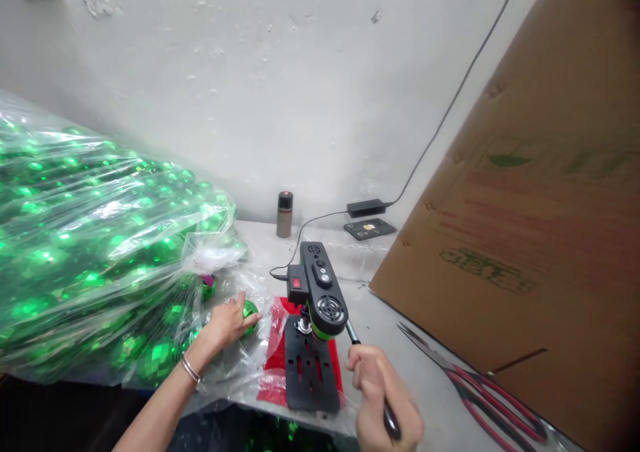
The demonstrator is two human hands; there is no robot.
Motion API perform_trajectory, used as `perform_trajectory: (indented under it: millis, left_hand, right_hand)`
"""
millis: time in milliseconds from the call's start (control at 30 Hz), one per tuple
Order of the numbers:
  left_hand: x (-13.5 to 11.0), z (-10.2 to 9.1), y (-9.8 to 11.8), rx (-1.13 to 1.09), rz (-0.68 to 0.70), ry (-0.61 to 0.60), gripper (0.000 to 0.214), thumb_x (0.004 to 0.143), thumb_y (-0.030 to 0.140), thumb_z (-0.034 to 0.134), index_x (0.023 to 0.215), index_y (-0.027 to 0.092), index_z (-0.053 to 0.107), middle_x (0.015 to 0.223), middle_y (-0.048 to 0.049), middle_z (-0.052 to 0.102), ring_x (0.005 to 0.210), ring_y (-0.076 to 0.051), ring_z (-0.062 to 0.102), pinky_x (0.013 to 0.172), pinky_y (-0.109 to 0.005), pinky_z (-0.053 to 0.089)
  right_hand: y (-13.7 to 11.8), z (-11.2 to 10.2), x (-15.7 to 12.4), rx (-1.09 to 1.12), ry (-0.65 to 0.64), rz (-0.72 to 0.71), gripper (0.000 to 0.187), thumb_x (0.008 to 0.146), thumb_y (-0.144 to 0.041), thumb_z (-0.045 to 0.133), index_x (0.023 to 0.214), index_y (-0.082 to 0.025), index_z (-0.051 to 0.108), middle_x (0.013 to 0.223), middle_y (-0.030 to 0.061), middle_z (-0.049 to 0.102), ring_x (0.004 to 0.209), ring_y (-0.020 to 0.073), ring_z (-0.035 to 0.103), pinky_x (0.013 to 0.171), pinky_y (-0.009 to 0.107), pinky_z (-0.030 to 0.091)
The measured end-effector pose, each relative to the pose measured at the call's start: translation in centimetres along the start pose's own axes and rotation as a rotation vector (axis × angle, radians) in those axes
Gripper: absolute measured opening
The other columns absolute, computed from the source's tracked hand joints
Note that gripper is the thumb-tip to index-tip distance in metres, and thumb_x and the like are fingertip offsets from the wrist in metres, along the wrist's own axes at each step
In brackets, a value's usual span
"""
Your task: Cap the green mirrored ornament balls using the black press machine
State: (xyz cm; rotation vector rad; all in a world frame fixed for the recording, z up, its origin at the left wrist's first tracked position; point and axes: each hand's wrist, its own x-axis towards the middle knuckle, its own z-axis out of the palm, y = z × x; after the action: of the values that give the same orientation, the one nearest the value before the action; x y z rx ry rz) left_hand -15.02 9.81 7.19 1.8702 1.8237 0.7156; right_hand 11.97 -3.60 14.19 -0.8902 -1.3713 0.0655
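My right hand (383, 395) wraps round the black-gripped lever handle (393, 420) that sticks out from a small black bench machine (324, 291). The machine has round vents, a red switch and a slotted base plate (313, 392) lying over red sheet material (275, 365). To its left, my left hand (230, 322) touches a shiny green ball (250, 311). Thumb and a finger are spread at the ball, the other fingers partly hidden. Beside that hand bulges a clear plastic bag (200, 255) full of shiny green balls.
Large scissors (470, 389) lie at the right, by a leaning cardboard box (525, 252). At the wall stand a dark-capped bottle (285, 215), a power adapter (367, 207) and a dark phone-like slab (370, 229). A cord joins adapter and machine.
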Motion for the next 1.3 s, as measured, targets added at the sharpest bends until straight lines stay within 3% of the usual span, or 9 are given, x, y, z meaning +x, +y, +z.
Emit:
perform_trajectory:
  millis: [133, 300, 433, 533, 667, 767, 867, 1033, 1300]
  left_hand:
    - [-0.6, -1.3, 0.2, -0.192, -0.111, -0.195, 0.07, 0.064, 0.072, 0.088, 0.111, 0.023, 0.07, 0.108, -0.0127, 0.082, 0.105, -0.04, 0.078, 0.105, -0.052, 0.059]
    - [-2.5, -0.2, 2.6, -0.589, -0.168, -0.277, 0.087, 0.091, 0.075, 0.056, 0.157, 0.021, 0.045, 0.14, -0.0154, 0.075, 0.121, -0.031, 0.077, 0.103, -0.048, 0.065]
    - [-5.0, 3.0, 4.6, -1.202, -0.274, -0.26, 0.076, 0.084, 0.07, 0.072, 0.141, 0.02, 0.063, 0.144, -0.0147, 0.075, 0.132, -0.034, 0.073, 0.113, -0.048, 0.061]
    - [-6.6, 6.1, 4.9, -1.395, -0.391, -0.211, 0.069, 0.081, 0.068, 0.078, 0.13, 0.02, 0.068, 0.138, -0.0146, 0.078, 0.125, -0.034, 0.076, 0.113, -0.051, 0.062]
    - [-8.0, 9.5, 4.7, -1.316, -0.401, -0.028, 0.075, 0.083, 0.069, 0.077, 0.141, 0.025, 0.059, 0.139, -0.014, 0.077, 0.13, -0.035, 0.075, 0.113, -0.054, 0.061]
    - [-8.5, 10.9, 4.5, -1.097, -0.244, 0.057, 0.079, 0.081, 0.067, 0.082, 0.144, 0.023, 0.06, 0.147, -0.0157, 0.073, 0.145, -0.038, 0.065, 0.125, -0.054, 0.051]
    - [-9.0, 11.6, 4.4, -0.92, -0.131, 0.043, 0.081, 0.078, 0.064, 0.084, 0.143, 0.021, 0.061, 0.153, -0.0169, 0.07, 0.149, -0.04, 0.061, 0.131, -0.056, 0.044]
    - [-10.1, 11.9, 4.4, -0.705, -0.033, -0.021, 0.081, 0.08, 0.052, 0.083, 0.151, 0.022, 0.058, 0.156, -0.0179, 0.068, 0.146, -0.041, 0.065, 0.125, -0.059, 0.049]
    - [-11.4, 11.6, 4.1, -0.573, 0.091, -0.034, 0.077, 0.084, 0.046, 0.082, 0.152, 0.02, 0.056, 0.152, -0.0197, 0.07, 0.143, -0.042, 0.067, 0.124, -0.061, 0.052]
  right_hand:
    - [-0.9, 0.4, 1.2, 0.002, 0.041, 0.013, 0.034, 0.109, -0.011, 0.05, 0.078, -0.022, 0.055, 0.069, -0.0009, 0.056, 0.062, 0.0126, 0.059, 0.058, 0.025, 0.047]
    - [-2.3, 0.3, 3.2, -0.031, -0.001, 0.077, 0.039, 0.113, -0.018, 0.049, 0.075, -0.022, 0.054, 0.065, -0.0026, 0.054, 0.056, 0.0104, 0.055, 0.055, 0.023, 0.045]
    - [-2.6, 0.0, 3.8, -0.027, -0.019, 0.074, 0.039, 0.113, -0.018, 0.05, 0.074, -0.022, 0.054, 0.065, -0.0038, 0.054, 0.055, 0.0086, 0.054, 0.055, 0.02, 0.044]
    - [-2.7, 0.0, 3.8, -0.016, -0.027, 0.08, 0.038, 0.112, -0.016, 0.049, 0.075, -0.022, 0.054, 0.065, -0.0039, 0.054, 0.056, 0.0088, 0.055, 0.056, 0.02, 0.045]
    - [-2.8, 0.1, 3.6, -0.005, -0.029, 0.068, 0.037, 0.112, -0.013, 0.049, 0.076, -0.022, 0.053, 0.066, -0.004, 0.054, 0.057, 0.0084, 0.055, 0.056, 0.019, 0.045]
    - [-2.8, 0.0, 3.5, -0.007, -0.036, 0.062, 0.038, 0.112, -0.014, 0.048, 0.076, -0.022, 0.052, 0.066, -0.0038, 0.053, 0.057, 0.0086, 0.054, 0.056, 0.02, 0.045]
    - [-2.7, 0.0, 3.3, -0.012, -0.043, 0.059, 0.037, 0.112, -0.013, 0.048, 0.077, -0.022, 0.052, 0.066, -0.0034, 0.053, 0.058, 0.0092, 0.055, 0.057, 0.02, 0.046]
    - [-2.3, 0.0, 3.1, 0.004, -0.055, 0.063, 0.035, 0.111, -0.009, 0.047, 0.079, -0.023, 0.05, 0.069, -0.004, 0.053, 0.062, 0.0085, 0.055, 0.059, 0.019, 0.046]
    - [-2.4, -0.3, 2.6, 0.025, -0.073, 0.074, 0.032, 0.109, -0.007, 0.047, 0.082, -0.024, 0.05, 0.072, -0.0045, 0.053, 0.064, 0.008, 0.056, 0.061, 0.018, 0.047]
